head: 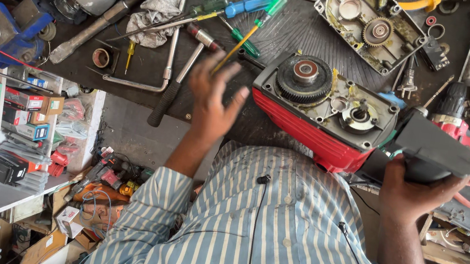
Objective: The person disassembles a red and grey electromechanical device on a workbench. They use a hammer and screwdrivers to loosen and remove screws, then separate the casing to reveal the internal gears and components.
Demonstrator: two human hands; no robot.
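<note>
Gearbox (336, 112) of the red power tool is lying open at centre-right of the frame, big black gear (304, 78) exposed. We're gripping the tool's dark handle (431, 150) with the right hand (416, 191), closed tight. Left hand (212, 101) is lifting a yellow-shaft screwdriver (247, 39), fingers loosely curled around it, just left of the housing. We're judging it best to be keeping the housing braced on the counter (298, 27) while bringing the tip in square.
</note>
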